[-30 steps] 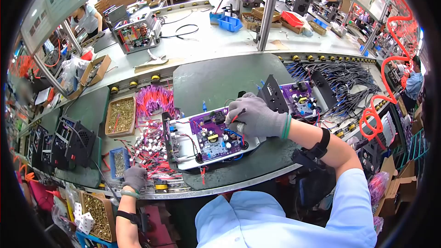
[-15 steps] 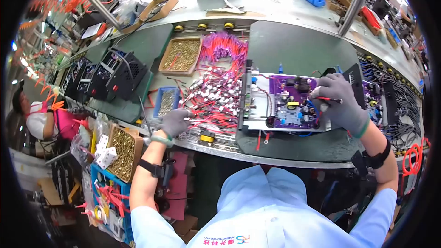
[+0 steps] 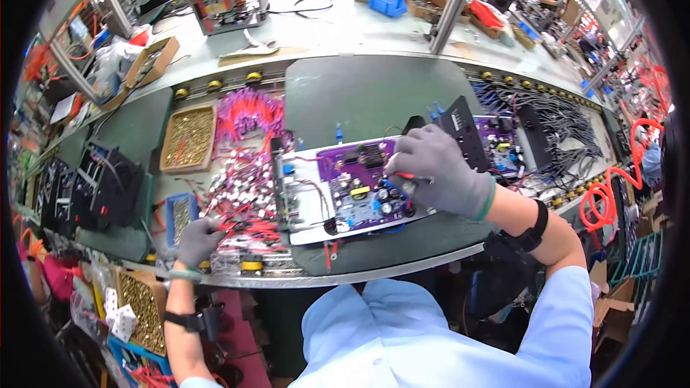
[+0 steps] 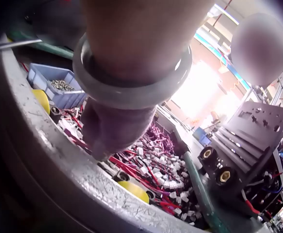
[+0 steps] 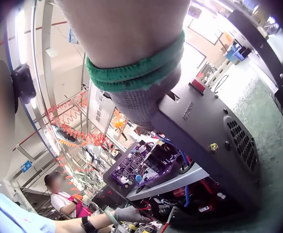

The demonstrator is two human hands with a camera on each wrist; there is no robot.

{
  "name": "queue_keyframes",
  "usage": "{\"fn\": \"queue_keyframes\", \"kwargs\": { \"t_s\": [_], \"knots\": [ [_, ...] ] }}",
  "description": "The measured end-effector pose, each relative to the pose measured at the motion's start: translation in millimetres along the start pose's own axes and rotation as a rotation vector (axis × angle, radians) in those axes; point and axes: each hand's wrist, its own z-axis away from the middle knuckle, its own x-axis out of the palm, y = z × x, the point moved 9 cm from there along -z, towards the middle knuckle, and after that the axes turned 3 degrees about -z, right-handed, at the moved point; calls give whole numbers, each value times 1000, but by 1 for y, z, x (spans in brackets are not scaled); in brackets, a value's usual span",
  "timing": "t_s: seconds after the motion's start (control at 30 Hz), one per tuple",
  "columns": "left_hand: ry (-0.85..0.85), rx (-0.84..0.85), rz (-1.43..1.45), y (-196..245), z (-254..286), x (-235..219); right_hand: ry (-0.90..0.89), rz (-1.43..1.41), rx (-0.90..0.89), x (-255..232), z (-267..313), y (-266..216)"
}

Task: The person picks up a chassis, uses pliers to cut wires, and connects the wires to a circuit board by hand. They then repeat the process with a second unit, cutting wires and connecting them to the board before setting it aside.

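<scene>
In the head view my gloved right hand (image 3: 435, 172) is over the right end of a white metal chassis (image 3: 307, 210) that carries a purple circuit board (image 3: 352, 190). Its fingers are curled round a short red wire (image 3: 406, 175) above the board. A black panel (image 3: 463, 133) stands upright behind that hand. My gloved left hand (image 3: 199, 242) is low at the left edge of a pile of red wires with white connectors (image 3: 248, 194), fingertips bent toward the red leads. Whether it pinches one I cannot tell. Two red leads (image 3: 330, 251) hang over the chassis's front side.
Left of the wires are a box of brass-coloured parts (image 3: 188, 136) and a small blue bin (image 3: 180, 215). Black chassis units (image 3: 108, 187) stand farther left. A second purple board (image 3: 503, 147) and bundled dark cables (image 3: 553, 126) lie right. Metal posts (image 3: 460, 7) rise behind.
The head view swung left, then back right. My left hand has moved from in front of the blue bin to the wire pile's edge. My right hand stays over the board with the red wire.
</scene>
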Motion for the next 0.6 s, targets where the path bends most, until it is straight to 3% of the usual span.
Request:
{"fn": "queue_keyframes", "kwargs": {
  "t_s": [0.13,0.27,0.37,0.4,0.43,0.5,0.53,0.6],
  "knots": [
    [-1,-215,322,-19,8,-8,-181,69,-48,18,-6,-6],
    [18,-338,207,-17,4,2,-320,142,-20,21,-7,-1],
    [154,-195,114,-17,6,3,-330,217,-79,22,-12,-8],
    [157,-238,293,-34,3,13,-333,218,-84,22,-14,-10],
    [151,-235,286,-46,7,17,-353,257,-90,25,-13,-14],
    [179,-307,617,-26,13,-7,-364,303,-104,27,-13,-14],
    [194,-262,617,-29,8,-14,-350,298,-111,30,-9,-11],
    [212,-266,753,21,12,-51,-355,289,-103,32,-10,-12]
  ]
}}
